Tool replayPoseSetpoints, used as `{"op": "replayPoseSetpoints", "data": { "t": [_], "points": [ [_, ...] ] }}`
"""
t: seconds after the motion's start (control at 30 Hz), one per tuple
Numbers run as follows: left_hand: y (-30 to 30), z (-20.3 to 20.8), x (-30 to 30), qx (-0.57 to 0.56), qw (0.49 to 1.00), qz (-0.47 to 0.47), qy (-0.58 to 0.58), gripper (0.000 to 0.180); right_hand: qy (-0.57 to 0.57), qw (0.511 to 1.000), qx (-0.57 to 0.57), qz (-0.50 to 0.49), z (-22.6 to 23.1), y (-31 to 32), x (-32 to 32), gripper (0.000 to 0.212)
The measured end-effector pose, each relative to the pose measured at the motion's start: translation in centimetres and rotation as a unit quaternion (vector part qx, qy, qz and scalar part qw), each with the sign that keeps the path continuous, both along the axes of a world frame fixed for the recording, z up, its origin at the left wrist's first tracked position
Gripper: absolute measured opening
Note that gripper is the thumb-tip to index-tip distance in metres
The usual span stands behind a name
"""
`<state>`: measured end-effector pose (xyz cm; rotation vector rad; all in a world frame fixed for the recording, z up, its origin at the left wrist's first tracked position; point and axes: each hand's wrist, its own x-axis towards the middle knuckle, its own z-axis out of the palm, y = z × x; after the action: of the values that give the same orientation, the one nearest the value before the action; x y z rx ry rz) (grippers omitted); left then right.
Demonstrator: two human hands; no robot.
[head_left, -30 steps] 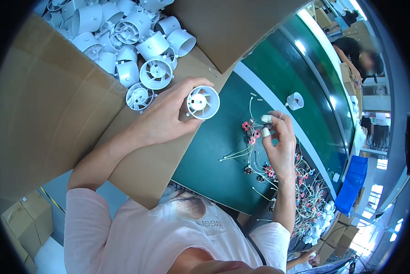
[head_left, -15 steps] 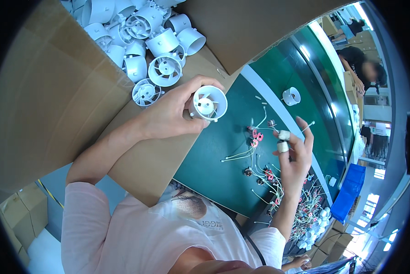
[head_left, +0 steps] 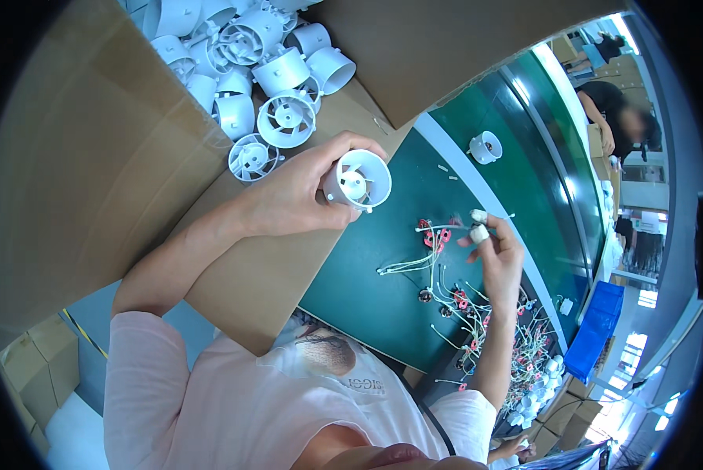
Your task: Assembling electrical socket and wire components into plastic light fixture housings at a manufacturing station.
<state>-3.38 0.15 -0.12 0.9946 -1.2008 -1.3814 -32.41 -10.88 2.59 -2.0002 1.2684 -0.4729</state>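
Observation:
My left hand (head_left: 293,188) is wrapped round a white plastic fan housing (head_left: 357,182), a short tube with vanes and a round hub inside, its open end facing up. Over the green table (head_left: 375,270), my right hand (head_left: 502,262) is closed in a pinch, with white coverings on its thumb and forefinger tips. A white wire (head_left: 443,227) runs out from those fingertips; the small part they pinch is blurred and mostly hidden. Just beside them lie red-and-dark wired motor parts (head_left: 438,241) with pale leads.
A cardboard box (head_left: 101,149) at upper left holds many white fan housings (head_left: 250,35). On the green conveyor (head_left: 516,117) stands one housing (head_left: 486,147). A heap of wired parts (head_left: 524,356) lies at lower right, near a blue bin (head_left: 594,333). A co-worker (head_left: 622,117) is beyond the conveyor.
My right hand has moved a little left, its fingertips drawing together in a pinch. The housing on the conveyor has shifted left and slightly farther away. My left hand has barely moved.

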Motion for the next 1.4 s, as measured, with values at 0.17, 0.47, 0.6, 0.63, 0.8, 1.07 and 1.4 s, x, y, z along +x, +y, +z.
{"op": "replayPoseSetpoints", "data": {
  "t": [0.17, 0.47, 0.6, 0.63, 0.8, 1.07, 1.4],
  "points": [
    [0.0, -1.0, 0.0, -0.054, 0.998, 0.012, 0.002, 0.053, -0.141, 0.974, 0.175, -0.041, -0.2, -1.3, -0.9, 0.023],
    [-0.1, -0.9, 0.3, -0.040, 0.999, 0.007, 0.008, 0.054, 0.143, 0.979, -0.133, 0.053, -0.7, -0.2, -0.5, 0.024],
    [-0.1, -0.7, 0.2, -0.042, 0.999, 0.008, 0.002, 0.055, 0.161, 0.962, -0.213, 0.060, 0.8, 1.5, -0.1, 0.025],
    [-0.1, -0.7, 0.2, -0.045, 0.999, 0.014, -0.001, 0.055, 0.151, 0.962, -0.221, 0.053, 1.2, 1.9, 0.0, 0.026],
    [0.1, -0.8, 0.2, -0.048, 0.999, 0.024, -0.004, 0.056, 0.083, 0.976, -0.199, 0.013, 3.3, 3.9, 0.4, 0.028],
    [0.0, -0.5, 0.2, -0.047, 0.999, 0.017, 0.003, 0.056, 0.137, 0.940, -0.306, 0.057, 4.6, 3.8, 0.7, 0.030],
    [0.3, -0.1, 0.3, -0.043, 0.999, 0.005, -0.001, 0.055, 0.100, 0.919, -0.372, 0.083, 4.7, 3.2, 0.3, 0.027]
  ]
}}
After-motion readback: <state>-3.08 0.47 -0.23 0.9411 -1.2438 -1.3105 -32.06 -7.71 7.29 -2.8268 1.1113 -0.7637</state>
